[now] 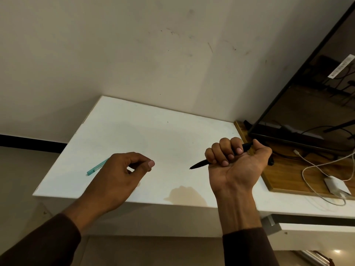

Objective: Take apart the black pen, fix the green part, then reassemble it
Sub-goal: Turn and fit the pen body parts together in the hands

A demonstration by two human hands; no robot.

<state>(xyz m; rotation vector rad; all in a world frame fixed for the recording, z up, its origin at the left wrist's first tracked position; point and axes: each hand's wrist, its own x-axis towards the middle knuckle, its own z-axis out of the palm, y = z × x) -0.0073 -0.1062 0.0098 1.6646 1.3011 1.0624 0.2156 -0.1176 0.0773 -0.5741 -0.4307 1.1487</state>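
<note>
My right hand point(237, 164) is palm-up above the white table point(153, 131), fingers wrapped around the black pen point(199, 164). The pen's tip points left and its back end sticks out past my thumb. A green pen part point(95, 169) lies on the table at the left, its far end hidden behind my left hand point(123, 173). My left hand hovers over the table with thumb and fingers curled close together; nothing shows between them.
A dark monitor point(307, 102) leans against the wall at the right, standing on a wooden board point(288, 175). A white charger with cable point(336, 186) lies on that board. A brownish stain point(187, 195) marks the table's front edge.
</note>
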